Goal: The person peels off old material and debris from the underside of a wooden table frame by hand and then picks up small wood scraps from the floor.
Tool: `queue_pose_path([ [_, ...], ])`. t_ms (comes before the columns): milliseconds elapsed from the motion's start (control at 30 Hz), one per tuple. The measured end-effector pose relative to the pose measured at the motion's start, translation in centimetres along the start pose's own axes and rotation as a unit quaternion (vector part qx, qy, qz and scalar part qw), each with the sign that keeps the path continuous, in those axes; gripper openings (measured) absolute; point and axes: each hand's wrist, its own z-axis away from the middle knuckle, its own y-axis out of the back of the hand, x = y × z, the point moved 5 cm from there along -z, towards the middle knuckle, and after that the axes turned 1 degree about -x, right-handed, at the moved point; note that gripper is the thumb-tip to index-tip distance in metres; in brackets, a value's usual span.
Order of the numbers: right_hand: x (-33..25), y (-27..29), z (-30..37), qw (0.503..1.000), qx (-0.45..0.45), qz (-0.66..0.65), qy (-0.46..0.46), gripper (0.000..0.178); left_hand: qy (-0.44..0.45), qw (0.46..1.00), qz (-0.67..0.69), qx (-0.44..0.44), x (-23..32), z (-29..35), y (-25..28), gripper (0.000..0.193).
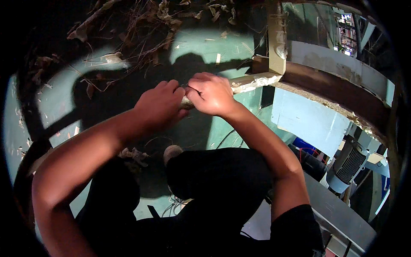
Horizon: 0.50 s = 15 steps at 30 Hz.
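Hanging onto a long, pale wooden bar with bare left grip around 11 o'clock, bare right grip at 12.

Dry scraps lie toward the green floor's far edge, a cable toward its near edge; beyond its right edge, a motor sits beside a blue panel, near a grey rail.

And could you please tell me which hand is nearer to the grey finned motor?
The right hand: it grips the wooden bar, up and left of the grey finned motor in the picture. The left hand holds the bar farther left, farther from the motor.
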Motion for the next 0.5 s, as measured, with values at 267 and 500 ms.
queue_pose_path([
  [267, 13.2, 5.8, 1.7, 0.971, 0.109, -0.130, -0.167, 0.024, -0.016, 1.000, 0.016, 0.003, -0.2, 0.1, 0.0, 0.043],
  [500, 23.0, 4.9, 6.9, 0.925, -0.095, -0.099, -0.354, 0.033, -0.018, 0.999, 0.029, 0.025, -0.3, 0.4, 0.4, 0.041],
])
